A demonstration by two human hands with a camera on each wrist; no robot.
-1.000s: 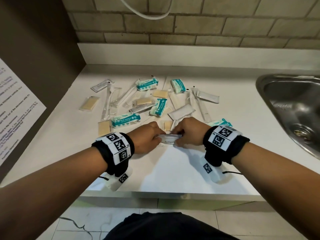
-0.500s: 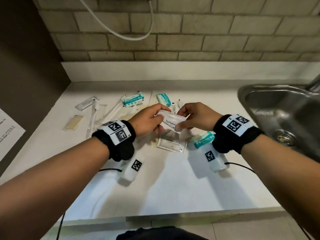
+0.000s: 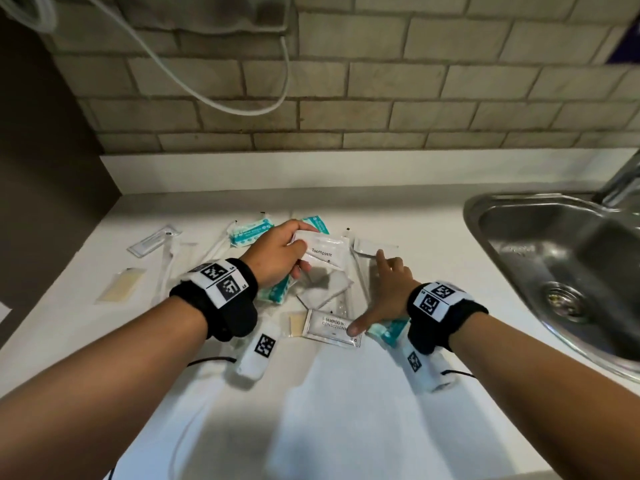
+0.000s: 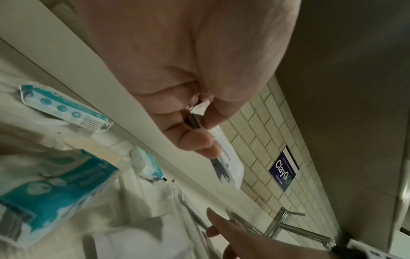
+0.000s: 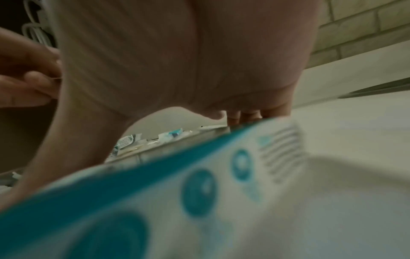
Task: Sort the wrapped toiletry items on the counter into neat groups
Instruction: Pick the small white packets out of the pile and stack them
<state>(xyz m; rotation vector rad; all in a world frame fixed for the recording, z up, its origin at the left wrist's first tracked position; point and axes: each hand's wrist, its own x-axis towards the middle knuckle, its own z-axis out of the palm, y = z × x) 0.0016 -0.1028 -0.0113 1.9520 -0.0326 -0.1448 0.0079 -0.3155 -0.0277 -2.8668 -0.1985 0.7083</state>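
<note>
My left hand [image 3: 284,251] pinches a white toothpaste sachet [image 3: 323,251] by its left end and holds it above the pile; the left wrist view shows the toothpaste sachet [image 4: 224,157] between thumb and fingers. My right hand [image 3: 384,292] is open and spread low over the items, thumb on a white shampoo and conditioner sachet [image 3: 329,327], fingers reaching toward a clear wrapper [image 3: 372,245]. Teal and white packets [image 3: 251,232] lie behind and under the hands. One teal packet [image 5: 221,184] fills the right wrist view, blurred.
A steel sink [image 3: 554,265] with a tap is set into the white counter [image 3: 346,410] at right. Beige wrapped pieces [image 3: 123,289] and a clear toothbrush sleeve [image 3: 154,240] lie at left. A dark panel stands on the left, the brick wall behind.
Both hands lifted the toothpaste sachet off the counter. The right hand has since let go of it and dropped, spread, onto the pile; the left hand keeps the sachet.
</note>
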